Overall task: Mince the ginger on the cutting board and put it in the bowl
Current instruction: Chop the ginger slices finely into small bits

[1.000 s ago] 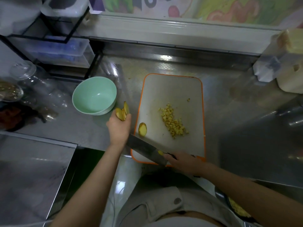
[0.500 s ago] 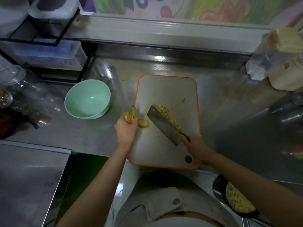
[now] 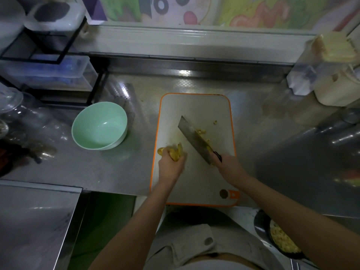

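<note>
Entry: ginger slices (image 3: 175,152) are gripped in the curled left hand (image 3: 171,169) at the left edge of the cutting board (image 3: 194,106); the cleaver (image 3: 194,140) handle is clasped by the right hand (image 3: 228,165). Slices judged light, stiff, slippery; best pinned flat from above

Dim steel counter (image 3: 116,172), cartoon-patterned wall (image 3: 194,10)

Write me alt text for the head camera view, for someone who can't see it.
A person's left hand holds ginger slices at the left edge of an orange-rimmed cutting board while the right hand holds a cleaver angled over minced ginger. An empty mint-green bowl sits on the steel counter to the board's left.
</note>
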Action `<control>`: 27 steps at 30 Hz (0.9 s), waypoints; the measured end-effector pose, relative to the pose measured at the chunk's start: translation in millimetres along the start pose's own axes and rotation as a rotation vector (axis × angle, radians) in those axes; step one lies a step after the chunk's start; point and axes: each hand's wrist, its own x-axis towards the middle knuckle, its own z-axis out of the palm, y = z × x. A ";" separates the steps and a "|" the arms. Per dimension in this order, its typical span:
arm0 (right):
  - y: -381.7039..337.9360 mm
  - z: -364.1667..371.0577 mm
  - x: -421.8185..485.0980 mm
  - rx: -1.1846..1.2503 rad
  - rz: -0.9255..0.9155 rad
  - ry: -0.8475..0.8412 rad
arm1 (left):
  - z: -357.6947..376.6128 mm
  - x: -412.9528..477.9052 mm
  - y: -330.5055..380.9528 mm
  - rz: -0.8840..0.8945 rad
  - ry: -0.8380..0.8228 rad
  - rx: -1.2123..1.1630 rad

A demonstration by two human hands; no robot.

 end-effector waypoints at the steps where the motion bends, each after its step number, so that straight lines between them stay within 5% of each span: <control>1: -0.5 2.1 -2.3 0.015 0.004 0.008 | 3.5 -1.1 -0.8 -0.020 -0.030 0.003; 9: -10.1 12.8 -15.1 0.050 0.007 0.003 | 2.7 5.2 -14.5 0.088 -0.017 0.146; 21: -9.9 16.5 -14.9 0.138 0.012 0.003 | 1.8 6.2 -19.2 0.083 -0.124 0.002; 27: -6.0 13.3 -15.7 0.121 0.034 0.026 | -1.6 1.0 -8.8 0.208 0.024 0.133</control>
